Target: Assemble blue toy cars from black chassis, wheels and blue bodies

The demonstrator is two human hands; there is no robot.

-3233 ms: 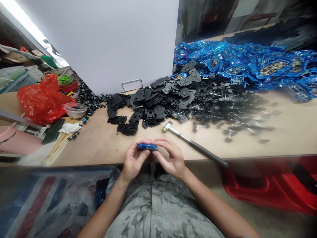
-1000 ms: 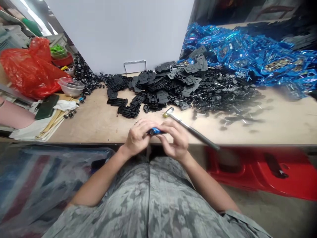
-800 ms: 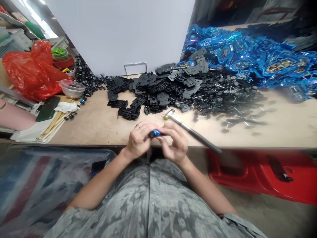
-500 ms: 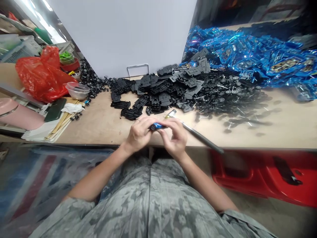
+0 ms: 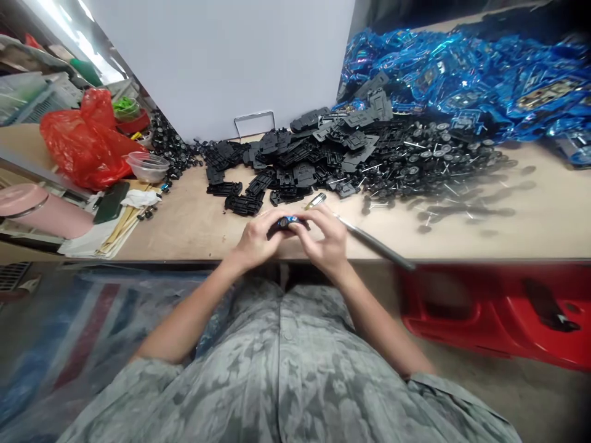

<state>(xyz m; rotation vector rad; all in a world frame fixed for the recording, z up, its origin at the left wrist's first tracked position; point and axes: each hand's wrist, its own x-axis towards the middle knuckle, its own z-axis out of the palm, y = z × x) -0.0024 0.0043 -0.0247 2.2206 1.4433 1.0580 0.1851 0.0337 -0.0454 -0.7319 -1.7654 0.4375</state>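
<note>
Between my two hands, just above the table's near edge, is a small blue and black toy car (image 5: 289,222) with a wheel facing me. My left hand (image 5: 255,239) closes on its left end, fingers over the top and thumb below. On the other end, my right hand (image 5: 329,239) grips with bent fingers and thumb. The fingers hide much of the car. Just beyond my right hand lies a yellowish clear piece like a tool handle (image 5: 316,200). A long grey rod (image 5: 378,245) lies to the right, its tip past the table edge.
Black car chassis pieces (image 5: 295,166) are heaped ahead, beside wheels on axles (image 5: 429,154). Blue shiny car bodies (image 5: 443,80) fill the back right. A red bag (image 5: 87,147), a clear tub (image 5: 146,166) and a pink tumbler (image 5: 50,212) stand left. A red plastic stool (image 5: 489,320) is below.
The toy car has turned in my fingers, showing a wheel and more of its black underside. Both hands still hold it. The whole view has shifted slightly.
</note>
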